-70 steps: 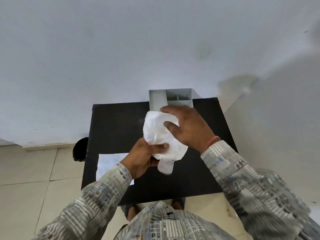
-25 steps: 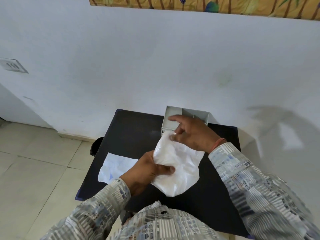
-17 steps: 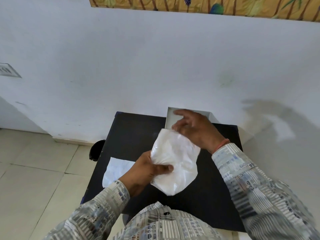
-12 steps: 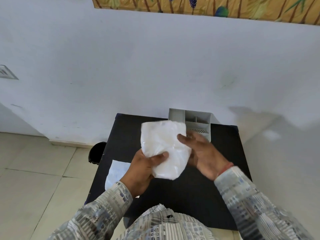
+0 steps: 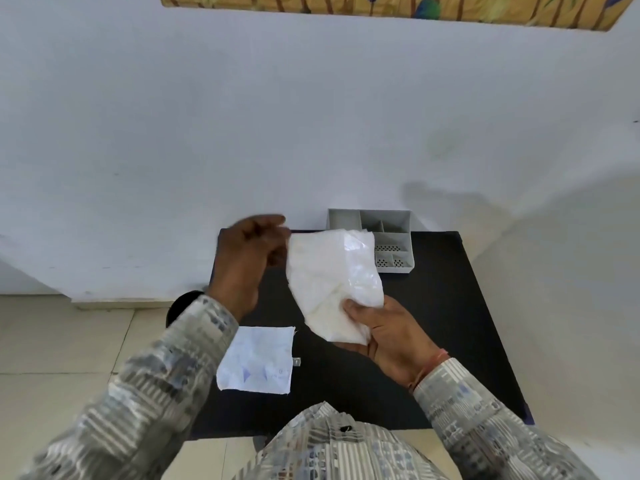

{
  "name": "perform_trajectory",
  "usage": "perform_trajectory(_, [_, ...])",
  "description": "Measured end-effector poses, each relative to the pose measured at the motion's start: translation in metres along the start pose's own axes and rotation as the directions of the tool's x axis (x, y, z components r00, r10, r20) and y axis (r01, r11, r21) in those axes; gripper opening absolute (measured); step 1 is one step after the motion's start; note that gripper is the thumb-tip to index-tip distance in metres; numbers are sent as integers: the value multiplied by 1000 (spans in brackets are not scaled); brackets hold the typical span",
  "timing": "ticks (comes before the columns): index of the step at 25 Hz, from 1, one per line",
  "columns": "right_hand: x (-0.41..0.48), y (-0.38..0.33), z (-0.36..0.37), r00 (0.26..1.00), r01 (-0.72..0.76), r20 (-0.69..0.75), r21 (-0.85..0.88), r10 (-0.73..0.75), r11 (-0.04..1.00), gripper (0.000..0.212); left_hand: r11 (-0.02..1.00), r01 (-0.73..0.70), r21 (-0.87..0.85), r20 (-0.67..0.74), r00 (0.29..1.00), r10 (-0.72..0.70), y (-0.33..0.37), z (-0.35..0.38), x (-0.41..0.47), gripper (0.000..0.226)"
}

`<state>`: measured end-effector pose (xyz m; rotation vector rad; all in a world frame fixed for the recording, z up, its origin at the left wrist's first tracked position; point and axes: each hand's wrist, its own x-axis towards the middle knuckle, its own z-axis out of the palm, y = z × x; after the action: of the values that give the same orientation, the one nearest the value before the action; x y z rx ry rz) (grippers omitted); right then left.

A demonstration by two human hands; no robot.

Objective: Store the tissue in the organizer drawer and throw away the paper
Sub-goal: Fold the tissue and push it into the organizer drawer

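Tissue looks feather-light and totally floppy here — it's a pale, crinkly wad that sags and folds wherever it isn't supported, with a bit of sheen on the upper right that makes me think part of it could be a thin plastic wrap. It's held up in the air above the black surface, right in front of the grey organizer. The right hand has it pinched at the bottom end, thumb pressed on top and fingers curled underneath. The left hand is blurred, fingers loosely bent beside the top left edge, and I can't tell if it's actually touching. I'd say it needs gathering into a compact bundle before it goes in a compartment, gripped at the bunched middle, since a corner hold just lets it unfurl. Won't break, might tear.

Paper lies flat on the surface near the left sleeve — there's faint bluish print on it, too small to read.
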<state>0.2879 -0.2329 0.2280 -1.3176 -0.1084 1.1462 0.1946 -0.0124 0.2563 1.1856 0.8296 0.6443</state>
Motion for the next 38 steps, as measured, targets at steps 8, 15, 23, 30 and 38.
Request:
perform_trajectory(8, [-14, 25, 20, 993, -13, 111, -223, 39, 975, 35, 663, -327, 673, 688, 604, -401, 41, -6, 41, 29])
perform_trajectory(15, [-26, 31, 6, 1000, -22, -8, -15, 22, 1000, 29, 959, 97, 265, 357, 914, -191, 14, 7, 45, 34])
perform_trajectory(23, [14, 25, -23, 976, 40, -205, -142, -69, 989, 40, 873, 330, 360, 414, 782, -466, -93, 36, -24, 63])
perform_trajectory(30, [47, 39, -69, 932, -39, -362, -71, 11, 997, 45, 808, 255, 530, 313, 828, -466, -108, 83, -20, 53])
perform_trajectory(38, [64, 13, -139, 933, -116, -317, 180, 169, 977, 39, 692, 717, 88, 2, 694, -720, -174, 125, 101, 32])
